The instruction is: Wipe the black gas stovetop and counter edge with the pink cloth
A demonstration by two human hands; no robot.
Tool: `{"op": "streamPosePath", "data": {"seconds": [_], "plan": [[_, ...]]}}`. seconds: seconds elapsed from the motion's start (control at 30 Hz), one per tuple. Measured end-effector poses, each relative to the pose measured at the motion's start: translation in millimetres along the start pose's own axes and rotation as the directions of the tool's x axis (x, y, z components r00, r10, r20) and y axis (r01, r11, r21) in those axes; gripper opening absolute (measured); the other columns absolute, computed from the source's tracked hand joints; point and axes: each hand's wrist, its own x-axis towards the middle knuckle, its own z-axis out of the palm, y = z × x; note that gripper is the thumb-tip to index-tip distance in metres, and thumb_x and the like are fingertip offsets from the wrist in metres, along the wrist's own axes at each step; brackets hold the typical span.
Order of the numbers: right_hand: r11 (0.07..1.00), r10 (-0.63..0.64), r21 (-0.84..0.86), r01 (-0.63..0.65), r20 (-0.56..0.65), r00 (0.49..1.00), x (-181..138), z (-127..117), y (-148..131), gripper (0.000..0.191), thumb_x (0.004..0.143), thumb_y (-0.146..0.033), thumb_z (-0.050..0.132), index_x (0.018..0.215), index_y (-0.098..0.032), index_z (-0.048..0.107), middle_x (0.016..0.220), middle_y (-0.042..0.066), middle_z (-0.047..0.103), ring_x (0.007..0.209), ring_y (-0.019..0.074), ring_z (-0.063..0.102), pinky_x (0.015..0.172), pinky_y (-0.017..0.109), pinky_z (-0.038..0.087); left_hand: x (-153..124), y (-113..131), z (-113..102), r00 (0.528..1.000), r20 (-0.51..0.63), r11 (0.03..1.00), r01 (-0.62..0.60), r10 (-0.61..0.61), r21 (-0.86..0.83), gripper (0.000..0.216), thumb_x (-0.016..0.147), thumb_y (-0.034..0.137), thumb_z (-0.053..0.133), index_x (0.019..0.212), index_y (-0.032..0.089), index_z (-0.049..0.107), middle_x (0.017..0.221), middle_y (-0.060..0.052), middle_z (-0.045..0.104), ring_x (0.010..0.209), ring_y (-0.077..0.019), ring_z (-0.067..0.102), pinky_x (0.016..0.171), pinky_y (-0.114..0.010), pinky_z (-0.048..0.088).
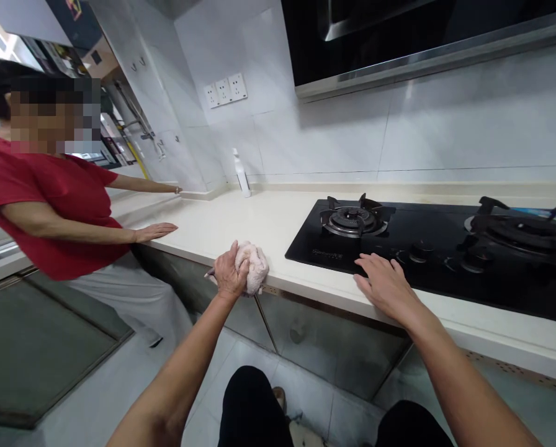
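My left hand (230,273) is closed around a bunched pale pink cloth (255,267) at the front edge of the white countertop (273,214). Part of the cloth hangs over that edge, and a darker end pokes out left of the hand. My right hand (384,284) lies flat with its fingers stretched out, its fingertips at the front rim of the black gas stove (338,251). Nothing is in the right hand. Two stove knobs (420,251) are just to the right of its fingers.
A white spray bottle (241,174) stands against the back wall. At the left, a person in a red shirt (59,205) rests both hands on the counter. The range hood (399,49) hangs above the stove. Cabinet doors (324,335) are below the counter.
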Motion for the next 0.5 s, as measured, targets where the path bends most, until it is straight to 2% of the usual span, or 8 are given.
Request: {"op": "streamPosePath", "data": {"seconds": [0.07, 0.13, 0.2, 0.3, 0.4, 0.5], "plan": [[1.0, -0.01, -0.011, 0.01, 0.006, 1.0, 0.4, -1.1, -0.5, 0.046, 0.103, -0.039, 0.038, 0.135, -0.019, 0.064, 0.151, 0.013, 0.058, 0.144, 0.0347, 0.046, 0.121, 0.066, 0.031, -7.2, 7.8, 9.1, 0.99, -0.057, 0.991, -0.133, 0.131, -0.019, 0.062, 0.098, 0.056, 0.041, 0.14, 0.016, 0.065, 0.12, -0.016, 0.071, 0.11, -0.0317, 0.062, 0.103, -0.047, 0.042], [1.0, -0.015, -0.021, 0.015, 0.008, 1.0, 1.1, -2.0, -1.1, 0.045, 0.103, -0.039, 0.038, 0.134, -0.019, 0.064, 0.15, 0.014, 0.059, 0.144, 0.0346, 0.046, 0.12, 0.067, 0.031, -20.0, 25.8, 18.1, 0.96, -0.112, 0.964, -0.263, 0.258, -0.034, 0.057, 0.099, 0.059, 0.042, 0.131, 0.021, 0.07, 0.123, -0.015, 0.07, 0.111, -0.0313, 0.06, 0.102, -0.047, 0.041], [1.0, -0.012, -0.024, 0.012, 0.003, 1.0, 1.6, -2.2, -0.8, 0.045, 0.104, -0.039, 0.036, 0.132, -0.019, 0.065, 0.148, 0.014, 0.06, 0.142, 0.0345, 0.048, 0.119, 0.067, 0.033, -37.2, 55.4, 26.5, 0.915, -0.174, 0.924, -0.378, 0.365, -0.053, 0.06, 0.097, 0.067, 0.045, 0.131, 0.024, 0.068, 0.13, -0.014, 0.067, 0.115, -0.032, 0.057, 0.101, -0.049, 0.039], [1.0, -0.012, -0.009, 0.012, -0.018, 1.0, 1.4, -0.5, 3.5, 0.046, 0.106, -0.041, 0.032, 0.13, -0.021, 0.066, 0.146, 0.014, 0.062, 0.141, 0.0336, 0.05, 0.119, 0.067, 0.034, -64.9, 117.3, 34.7, 0.831, -0.197, 0.833, -0.545, 0.52, -0.1, 0.079, 0.088, 0.083, 0.053, 0.139, 0.024, 0.063, 0.14, -0.016, 0.06, 0.124, -0.0352, 0.052, 0.101, -0.05, 0.037], [0.999, -0.021, 0.032, 0.022, -0.029, 0.999, 0.3, 2.8, 13.1, 0.049, 0.108, -0.045, 0.027, 0.13, -0.023, 0.066, 0.146, 0.012, 0.062, 0.142, 0.0319, 0.051, 0.119, 0.064, 0.035, -83.6, 180.4, 36.5, 0.773, -0.146, 0.763, -0.633, 0.617, -0.129, 0.084, 0.081, 0.086, 0.062, 0.139, 0.026, 0.063, 0.139, -0.016, 0.06, 0.124, -0.0366, 0.052, 0.101, -0.052, 0.036], [0.998, -0.035, 0.045, 0.036, -0.027, 0.999, -0.1, 5.9, 22.1, 0.049, 0.108, -0.044, 0.027, 0.13, -0.026, 0.067, 0.146, 0.01, 0.063, 0.142, 0.0302, 0.052, 0.119, 0.062, 0.037, -86.8, 216.0, 36.7, 0.775, -0.119, 0.764, -0.632, 0.621, -0.126, 0.078, 0.08, 0.085, 0.064, 0.136, 0.031, 0.066, 0.131, -0.014, 0.063, 0.111, -0.0325, 0.057, 0.095, -0.049, 0.038]]}}
